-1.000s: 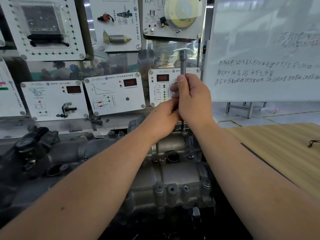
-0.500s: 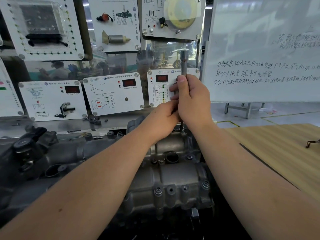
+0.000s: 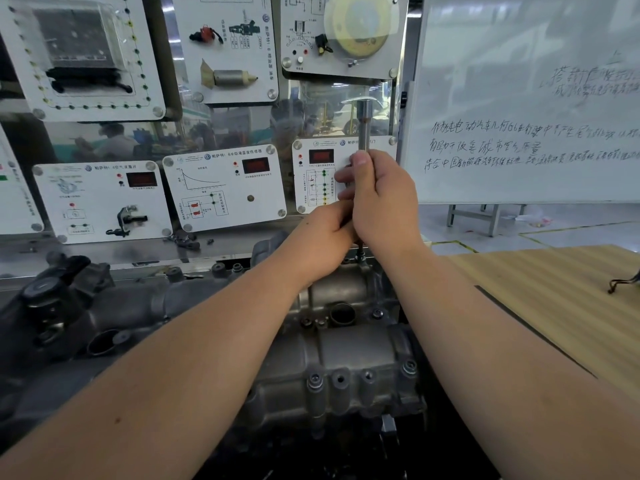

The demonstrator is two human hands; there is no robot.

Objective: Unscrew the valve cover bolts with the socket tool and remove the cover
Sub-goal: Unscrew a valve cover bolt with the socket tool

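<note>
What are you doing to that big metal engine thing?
A person is loosening a bolt on the valve cover of an engine. The right hand grips the upright socket tool high on its shaft, and the left hand holds it lower down. The tool's tip sits at the cover's far edge. The cover is still on, with bolts showing along its near edge.

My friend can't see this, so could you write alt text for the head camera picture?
Both of a person's hands grip an upright socket tool over the far edge of a grey metal valve cover: the right hand wraps the shaft, the left hand holds it just below. White instrument panels and a whiteboard stand behind; a wooden table lies right.
</note>
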